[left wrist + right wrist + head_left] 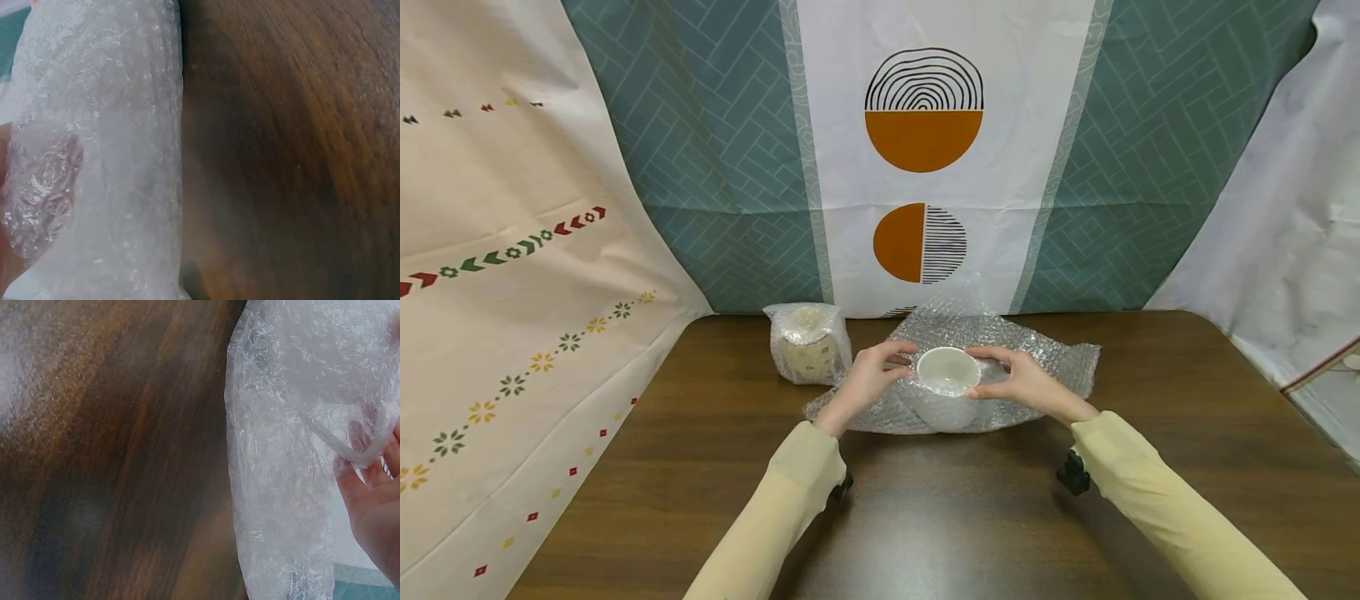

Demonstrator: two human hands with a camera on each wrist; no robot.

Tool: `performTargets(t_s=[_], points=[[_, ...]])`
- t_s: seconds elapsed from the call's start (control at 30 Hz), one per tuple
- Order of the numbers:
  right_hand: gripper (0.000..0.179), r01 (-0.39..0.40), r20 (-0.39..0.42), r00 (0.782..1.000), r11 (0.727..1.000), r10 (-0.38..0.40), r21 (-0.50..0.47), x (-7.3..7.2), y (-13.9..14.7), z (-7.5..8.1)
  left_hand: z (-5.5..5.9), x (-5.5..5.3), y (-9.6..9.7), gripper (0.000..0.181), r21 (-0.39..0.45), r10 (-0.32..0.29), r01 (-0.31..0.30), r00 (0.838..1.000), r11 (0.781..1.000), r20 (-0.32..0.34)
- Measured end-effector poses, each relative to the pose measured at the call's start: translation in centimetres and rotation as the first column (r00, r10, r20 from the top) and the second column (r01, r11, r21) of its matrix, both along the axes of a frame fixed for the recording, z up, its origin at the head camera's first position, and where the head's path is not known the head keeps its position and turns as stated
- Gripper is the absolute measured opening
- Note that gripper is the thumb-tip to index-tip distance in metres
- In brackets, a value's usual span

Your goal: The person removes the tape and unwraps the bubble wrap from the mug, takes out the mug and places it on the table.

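A white cup stands mouth up in the middle of a sheet of bubble wrap, which covers the lower part of its front. At the cup's right side, my right hand holds it with the thumb near the front rim and fingers behind. My left hand is at the cup's left, thumb and fingers curled on the bubble wrap. In the left wrist view, clear bubble wrap lies over the thumb. Fingers of the right hand show partly through the wrap in the right wrist view.
A bubble-wrapped object, cream with small markings, stands at the back left of the brown wooden table. Behind the table hangs a patterned curtain. A pale cloth drapes along the left side.
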State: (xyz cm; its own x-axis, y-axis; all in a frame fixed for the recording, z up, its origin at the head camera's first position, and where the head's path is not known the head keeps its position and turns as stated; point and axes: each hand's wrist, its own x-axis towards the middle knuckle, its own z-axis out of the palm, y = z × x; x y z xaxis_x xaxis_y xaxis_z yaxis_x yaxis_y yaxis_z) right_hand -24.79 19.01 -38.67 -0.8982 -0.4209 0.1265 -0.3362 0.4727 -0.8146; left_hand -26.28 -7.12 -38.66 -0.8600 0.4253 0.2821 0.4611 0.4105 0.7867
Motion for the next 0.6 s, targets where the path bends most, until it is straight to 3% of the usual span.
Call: performTargets(t_s=[0.33,0.6], points=[[0.069,-0.011,0.02,1.0,1.0,0.011,-0.004,0.21,-0.18,0.47,-0.24,-0.05,0.23,0.032,0.027,0.012,-0.015,0.995,1.0,0.098],[0.069,-0.006,0.027,1.0,1.0,0.007,-0.009,-0.02,-0.05,-0.01,-0.13,-0.37,0.71,0.037,0.054,-0.045,0.037,0.986,0.998,0.162]])
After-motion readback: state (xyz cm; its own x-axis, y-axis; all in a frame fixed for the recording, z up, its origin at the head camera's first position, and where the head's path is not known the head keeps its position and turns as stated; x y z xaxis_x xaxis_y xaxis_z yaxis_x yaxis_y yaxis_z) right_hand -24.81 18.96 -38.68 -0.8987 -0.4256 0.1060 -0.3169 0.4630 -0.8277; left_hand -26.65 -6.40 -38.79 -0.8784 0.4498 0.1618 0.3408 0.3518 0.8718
